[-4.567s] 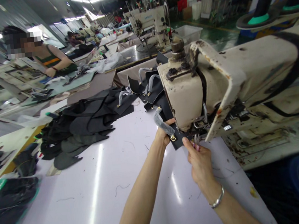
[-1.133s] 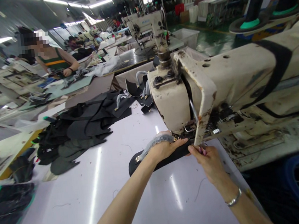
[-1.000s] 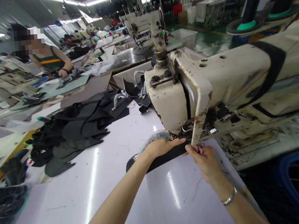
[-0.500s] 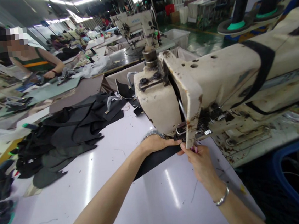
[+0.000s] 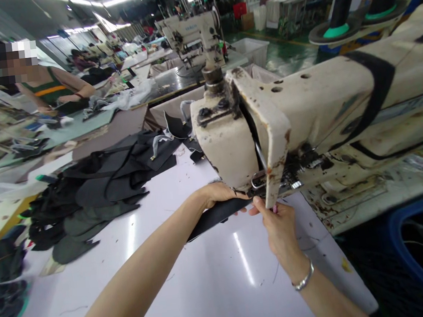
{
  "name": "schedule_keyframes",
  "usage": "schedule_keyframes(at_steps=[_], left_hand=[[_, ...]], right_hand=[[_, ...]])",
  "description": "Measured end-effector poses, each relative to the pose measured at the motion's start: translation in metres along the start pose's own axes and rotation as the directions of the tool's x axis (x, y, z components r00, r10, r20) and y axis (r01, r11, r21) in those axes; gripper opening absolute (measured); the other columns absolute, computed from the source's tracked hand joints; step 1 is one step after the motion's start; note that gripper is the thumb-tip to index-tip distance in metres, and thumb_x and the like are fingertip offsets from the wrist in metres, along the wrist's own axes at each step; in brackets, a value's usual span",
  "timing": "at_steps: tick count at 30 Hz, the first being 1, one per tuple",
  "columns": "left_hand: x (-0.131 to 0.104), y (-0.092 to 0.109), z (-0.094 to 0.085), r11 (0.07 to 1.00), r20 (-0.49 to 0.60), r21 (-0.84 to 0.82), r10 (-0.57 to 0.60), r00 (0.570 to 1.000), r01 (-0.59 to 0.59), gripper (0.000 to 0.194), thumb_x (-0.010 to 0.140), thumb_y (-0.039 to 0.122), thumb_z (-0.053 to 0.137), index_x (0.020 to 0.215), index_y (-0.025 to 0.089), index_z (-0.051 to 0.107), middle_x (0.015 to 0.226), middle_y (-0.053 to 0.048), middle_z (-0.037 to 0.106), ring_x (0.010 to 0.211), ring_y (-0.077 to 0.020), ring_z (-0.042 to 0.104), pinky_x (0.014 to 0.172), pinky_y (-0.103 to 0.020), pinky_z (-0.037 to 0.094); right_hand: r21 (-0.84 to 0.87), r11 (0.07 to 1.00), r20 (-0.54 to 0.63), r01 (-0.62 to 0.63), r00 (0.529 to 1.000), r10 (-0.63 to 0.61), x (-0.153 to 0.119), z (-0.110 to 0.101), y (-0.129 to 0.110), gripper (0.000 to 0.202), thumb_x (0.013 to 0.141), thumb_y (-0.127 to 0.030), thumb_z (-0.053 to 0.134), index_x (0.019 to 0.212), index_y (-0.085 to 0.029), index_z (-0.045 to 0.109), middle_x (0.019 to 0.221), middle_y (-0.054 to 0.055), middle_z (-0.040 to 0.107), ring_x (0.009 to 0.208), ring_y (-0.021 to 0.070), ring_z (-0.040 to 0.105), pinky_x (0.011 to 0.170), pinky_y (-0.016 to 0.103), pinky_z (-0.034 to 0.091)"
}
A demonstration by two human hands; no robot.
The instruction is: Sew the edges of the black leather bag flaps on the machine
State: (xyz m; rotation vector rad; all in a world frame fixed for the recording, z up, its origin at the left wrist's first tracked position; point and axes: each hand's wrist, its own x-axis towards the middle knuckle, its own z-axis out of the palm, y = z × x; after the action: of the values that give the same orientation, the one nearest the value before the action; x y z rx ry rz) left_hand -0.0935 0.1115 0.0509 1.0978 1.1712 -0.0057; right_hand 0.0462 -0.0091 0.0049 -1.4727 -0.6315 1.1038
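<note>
A long black fabric piece [image 5: 217, 217] lies under the head of an old cream sewing machine [image 5: 229, 151], its near edge lifted a little off the white tabletop. My left hand [image 5: 220, 193] grips it, with the thumb side above and fingertips showing below the edge. At the right end, close to the needle area, my right hand [image 5: 281, 224] pinches the fabric edge between thumb and finger. A small pink object [image 5: 274, 208] shows in that hand, mostly hidden, its kind unclear. The machine's guard bar hides part of the right fingers and the needle.
A heap of black cut pieces [image 5: 101, 190] lies left on the white table [image 5: 165, 294]. A blue bin [image 5: 397, 240] stands at lower right. Thread cones [image 5: 343, 8] rise behind the machine. A co-worker [image 5: 53, 87] sits at the far left.
The fabric's near edge has lifted and tilted, and left fingertips now show beneath it. My right hand has shifted slightly left. The co-worker's hands have moved.
</note>
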Motion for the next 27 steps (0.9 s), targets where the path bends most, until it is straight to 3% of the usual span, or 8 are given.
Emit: schedule_keyframes(at_steps=[5,10,13,20,27], left_hand=[[0.01,-0.002,-0.007,0.992,0.068,-0.056,-0.11,0.992,0.114,0.035,0.058,0.041,0.095,0.08,0.023,0.074,0.084,-0.013,0.081,0.087,-0.033,0.078,0.071,-0.043,0.062],[0.018,-0.005,-0.01,0.983,0.17,-0.092,-0.143,0.975,0.16,0.038,0.056,0.039,0.096,0.081,0.023,0.073,0.091,-0.014,0.082,0.093,-0.034,0.078,0.072,-0.042,0.062],[0.018,-0.006,-0.009,0.98,0.198,-0.135,-0.117,0.973,0.145,0.043,0.051,0.04,0.098,0.081,0.023,0.072,0.091,-0.014,0.081,0.094,-0.0355,0.077,0.073,-0.043,0.063],[0.018,-0.016,-0.006,0.976,0.142,-0.212,-0.024,0.99,0.054,0.05,0.05,0.042,0.101,0.087,0.021,0.073,0.09,-0.01,0.08,0.088,-0.03,0.077,0.072,-0.04,0.063],[0.012,-0.029,0.005,0.94,0.067,-0.34,0.037,0.997,-0.012,0.059,0.05,0.049,0.1,0.096,0.023,0.075,0.099,-0.011,0.08,0.091,-0.0285,0.076,0.068,-0.035,0.063]], right_hand=[[-0.095,0.994,-0.022,0.057,0.998,-0.06,-0.004,0.009,0.005,0.053,0.087,-0.063,0.065,0.061,-0.017,0.074,0.054,0.004,0.064,0.056,0.017,0.057,0.054,0.027,0.038],[-0.058,0.996,-0.086,0.069,0.994,-0.074,-0.007,0.021,0.008,0.057,0.087,-0.063,0.066,0.049,-0.023,0.049,0.045,-0.002,0.048,0.048,0.0133,0.043,0.049,0.027,0.031],[0.022,0.998,-0.127,0.058,0.99,-0.054,-0.008,0.027,0.009,0.054,0.086,-0.057,0.068,0.05,-0.025,0.042,0.043,-0.005,0.04,0.044,0.0112,0.034,0.046,0.026,0.028],[0.079,0.996,-0.157,0.044,0.987,-0.032,-0.006,0.032,0.015,0.046,0.083,-0.054,0.073,0.056,-0.02,0.061,0.053,0.002,0.061,0.051,0.0148,0.051,0.048,0.026,0.033],[0.078,0.996,-0.186,0.036,0.982,-0.021,-0.005,0.032,0.017,0.04,0.084,-0.047,0.075,0.059,-0.017,0.066,0.057,0.004,0.066,0.055,0.016,0.056,0.049,0.026,0.035]])
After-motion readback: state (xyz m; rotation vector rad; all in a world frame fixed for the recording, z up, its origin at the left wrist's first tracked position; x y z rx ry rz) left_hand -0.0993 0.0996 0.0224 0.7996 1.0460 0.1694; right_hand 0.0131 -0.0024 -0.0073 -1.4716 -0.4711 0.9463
